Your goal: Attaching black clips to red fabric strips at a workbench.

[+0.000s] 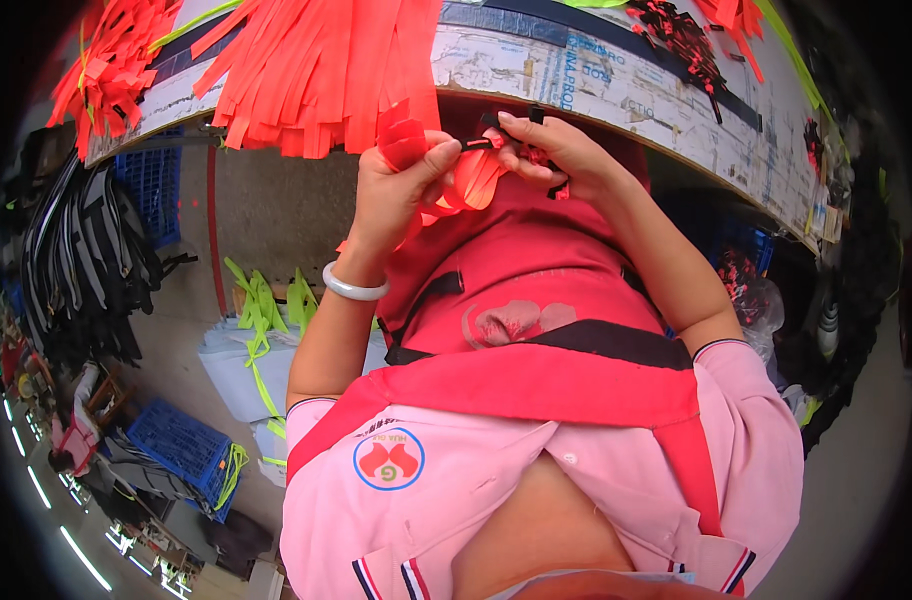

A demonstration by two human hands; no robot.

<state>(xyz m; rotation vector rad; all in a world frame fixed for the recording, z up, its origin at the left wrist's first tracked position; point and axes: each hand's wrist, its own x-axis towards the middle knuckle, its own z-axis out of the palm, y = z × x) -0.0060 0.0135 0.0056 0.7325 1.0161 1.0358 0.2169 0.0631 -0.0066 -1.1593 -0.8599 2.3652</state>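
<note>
My left hand [404, 190] is closed on an orange-red fabric strip [474, 182]. One folded end of it sticks up above the thumb, and the rest loops below the fingers. Just to the right, my right hand [568, 152] is closed around small black-and-red fabric pieces [538, 160], whose ends poke out between the fingers. A short black piece [476, 144] bridges the gap between the two hands; whether it is joined to the strip I cannot tell. Both hands are in front of my red apron [536, 250], near the table edge.
Beyond my hands, a worn table [616, 85] carries a thick bundle of orange-red strips [326, 70] hanging over its edge. A pile of small black-and-red pieces [681, 45] lies at the back right. Black-and-grey straps [86, 250] hang at the left; a blue crate [181, 450] stands below.
</note>
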